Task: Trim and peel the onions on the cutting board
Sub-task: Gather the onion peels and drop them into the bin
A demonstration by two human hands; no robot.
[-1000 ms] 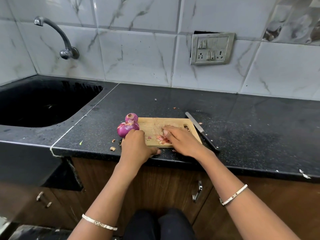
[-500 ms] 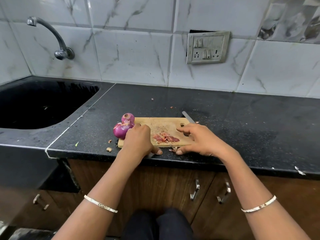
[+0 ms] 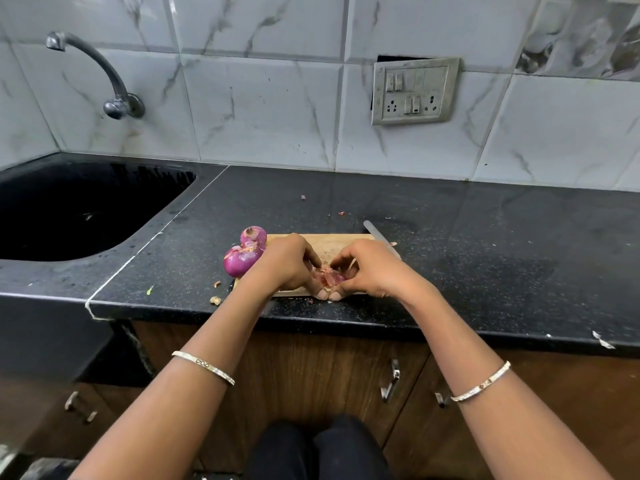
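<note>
Left hand [image 3: 284,266]: fingers curled around reddish onion peel heap [image 3: 328,278]
Right hand [image 3: 369,268]: same, cupping
Surface: wooden cutting board [image 3: 325,242], black granite counter [image 3: 485,244]

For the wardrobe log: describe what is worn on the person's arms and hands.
Both forearms are bare, with no sleeves in view. Each wrist carries one thin silver-coloured bangle: left bangle, right bangle. No gloves or rings are visible on the left hand or the right hand.
</note>
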